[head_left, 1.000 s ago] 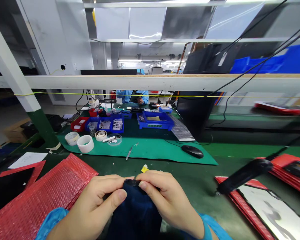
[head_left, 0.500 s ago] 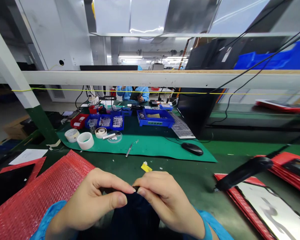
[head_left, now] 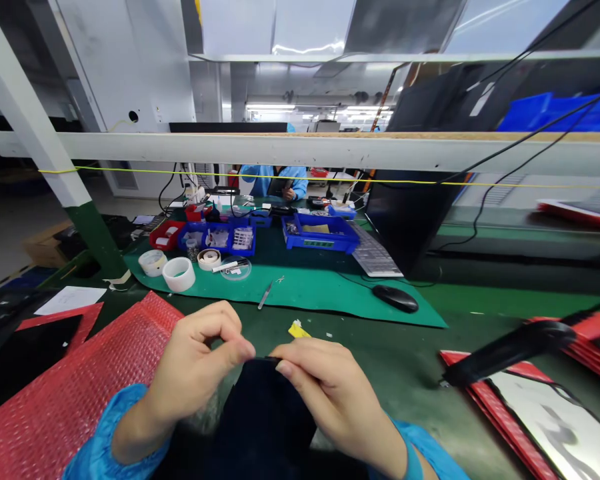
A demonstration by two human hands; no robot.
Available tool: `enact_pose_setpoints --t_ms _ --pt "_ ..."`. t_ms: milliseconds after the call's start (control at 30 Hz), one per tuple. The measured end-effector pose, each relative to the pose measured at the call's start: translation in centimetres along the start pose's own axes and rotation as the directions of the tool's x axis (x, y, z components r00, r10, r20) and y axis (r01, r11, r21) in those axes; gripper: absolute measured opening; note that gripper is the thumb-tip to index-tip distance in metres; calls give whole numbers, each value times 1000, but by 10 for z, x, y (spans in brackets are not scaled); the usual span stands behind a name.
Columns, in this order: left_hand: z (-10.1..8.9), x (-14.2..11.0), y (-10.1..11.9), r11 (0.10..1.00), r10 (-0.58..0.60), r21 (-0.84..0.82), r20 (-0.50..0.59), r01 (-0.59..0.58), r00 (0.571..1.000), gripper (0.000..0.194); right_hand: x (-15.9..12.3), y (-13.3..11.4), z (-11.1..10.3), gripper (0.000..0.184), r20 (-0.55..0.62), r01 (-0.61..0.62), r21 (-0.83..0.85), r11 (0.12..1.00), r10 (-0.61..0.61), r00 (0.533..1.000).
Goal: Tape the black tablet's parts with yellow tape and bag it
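Note:
A dark flat object (head_left: 273, 413) stands on edge between my hands, low in the middle of the view. My right hand (head_left: 330, 393) is closed on its top edge, thumb and fingers pinched together. My left hand (head_left: 200, 363) is raised a little above and left of that edge, thumb and forefinger pinched together; whatever lies between them is too small to see. Both wrists wear blue sleeves. A small yellow scrap (head_left: 298, 329) lies on the green bench just beyond my fingers.
Red bubble-wrap bags (head_left: 75, 387) lie at the left; red bags and a black handheld tool (head_left: 510, 347) at the right. A green mat (head_left: 320, 290) carries tape rolls (head_left: 179, 273), tweezers (head_left: 265, 295), blue trays (head_left: 320, 233), a keyboard and a mouse (head_left: 395, 298). A monitor (head_left: 410, 213) stands behind. Another person in blue sits across the bench.
My left hand has lifted off the dark object's top edge and drawn back to the left, still pinched. My right hand keeps its hold. The view has shifted slightly.

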State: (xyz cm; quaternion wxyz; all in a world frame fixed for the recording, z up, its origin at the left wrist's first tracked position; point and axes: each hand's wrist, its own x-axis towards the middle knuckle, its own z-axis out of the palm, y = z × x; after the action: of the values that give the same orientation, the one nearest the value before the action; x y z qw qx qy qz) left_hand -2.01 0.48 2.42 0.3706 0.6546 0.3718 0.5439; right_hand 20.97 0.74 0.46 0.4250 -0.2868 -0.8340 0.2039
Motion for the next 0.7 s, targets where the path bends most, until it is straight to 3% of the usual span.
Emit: enact_pose_setpoints --t_ms 100,200,267,333,400,533,700 --pt "-1 -1 -5 999 34 21 -50 -33 998 61 1 1 -1 22 -26 -31 -17 999 31 999" --pt "-3 -7 -1 993 -58 106 102 47 993 48 2 0 -3 22 -57 -42 -15 999 41 998" --pt "-2 -11 6 969 -154 227 239 99 959 36 2 -1 -3 20 -85 -51 5 999 51 995" --pt "1 -14 13 939 -192 336 339 72 921 31 3 -3 -3 20 -100 -51 28 998 54 993" --pt "4 -15 19 922 -163 387 383 3 909 33 2 -5 -2 21 -108 -36 33 999 39 993" --pt "6 -19 22 903 -63 419 350 -96 935 39 -2 -7 6 26 -180 43 -76 996 -56 982" --pt "4 -24 21 912 -15 390 347 -130 938 44 -4 -3 12 43 -204 257 -237 937 -306 930"
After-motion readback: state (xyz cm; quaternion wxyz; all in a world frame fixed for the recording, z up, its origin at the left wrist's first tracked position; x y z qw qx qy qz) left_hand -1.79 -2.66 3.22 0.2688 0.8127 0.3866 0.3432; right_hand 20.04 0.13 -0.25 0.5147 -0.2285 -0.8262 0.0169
